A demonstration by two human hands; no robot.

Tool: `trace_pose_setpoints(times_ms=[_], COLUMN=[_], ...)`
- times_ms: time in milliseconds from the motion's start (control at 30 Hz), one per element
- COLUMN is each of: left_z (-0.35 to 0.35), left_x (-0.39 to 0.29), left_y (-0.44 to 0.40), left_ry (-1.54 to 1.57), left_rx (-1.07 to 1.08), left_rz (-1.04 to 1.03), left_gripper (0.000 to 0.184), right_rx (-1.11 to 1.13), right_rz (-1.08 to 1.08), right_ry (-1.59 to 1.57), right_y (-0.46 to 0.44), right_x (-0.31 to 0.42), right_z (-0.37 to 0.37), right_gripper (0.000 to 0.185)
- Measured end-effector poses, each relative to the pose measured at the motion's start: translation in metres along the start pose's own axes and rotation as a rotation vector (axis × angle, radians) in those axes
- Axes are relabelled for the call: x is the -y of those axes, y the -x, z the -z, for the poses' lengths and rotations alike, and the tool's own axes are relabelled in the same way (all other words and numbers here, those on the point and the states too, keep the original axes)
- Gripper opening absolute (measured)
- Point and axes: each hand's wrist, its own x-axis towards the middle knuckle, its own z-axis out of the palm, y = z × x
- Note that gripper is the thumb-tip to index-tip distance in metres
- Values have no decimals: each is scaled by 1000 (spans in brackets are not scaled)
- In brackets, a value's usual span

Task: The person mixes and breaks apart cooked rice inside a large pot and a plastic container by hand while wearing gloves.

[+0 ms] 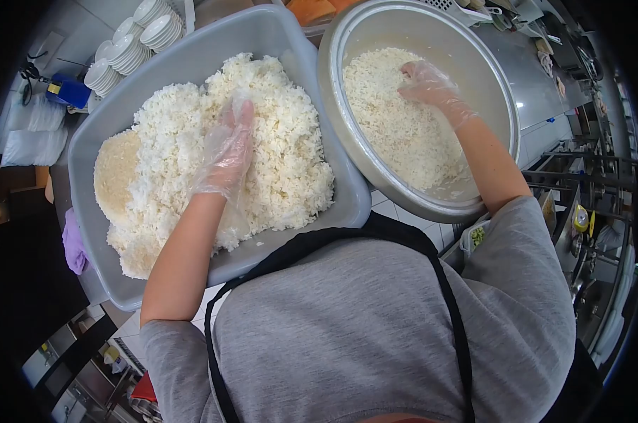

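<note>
White rice [283, 134] lies under my flat, empty left hand [223, 151] in an oblong grey plastic tub [350, 194]; my right hand [428, 86] half-curls, grip unclear, in a round metal pot [467, 60].

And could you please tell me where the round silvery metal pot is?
In the head view, the pot sits at upper right, beside the grey rectangular plastic tub, with the gloved right hand inside.

You had no readable text, label, number or sign in your view. At ten o'clock, the blue object [70, 92] with its yellow patch [53, 88] was too small for you to make out any lettering. At three o'clock, the yellow-and-white item [581, 218] was too blurred for you to read.
</note>
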Motion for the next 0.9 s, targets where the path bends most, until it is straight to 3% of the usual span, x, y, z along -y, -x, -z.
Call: trace_pose_setpoints(times_ms=[133, 200, 333, 400, 500, 833, 900], left_z=[-1, -1, -1, -3, 0, 2, 4], left_x=[-3, -2, -4, -1, -5, -7, -11], left_y=[2, 0, 1, 2, 4, 5, 6], left_ry=[1, 2, 15, 37, 58, 53, 49], left_rx=[-6, -20, -14, -50, -5, 2, 36], left_rz=[29, 20, 32, -2, 26, 56, 101], left_gripper=[86, 86, 86, 86, 85, 83, 83], right_rx=[-62, -95, -58, -187, -161, -14, -289], right_rz=[80, 88, 34, 280, 311, 204, 405], right_ry=[101, -41, -120, -44, -129, -5, -18], right_y=[-7, -7, -12, -17, -15, -12, -13], right_x=[6, 7, 7, 2, 2, 16, 14], right_z=[-19, -23, -24, -39, -35, -26, -35], right_gripper=[47, 40, 45, 50, 46, 46, 52])
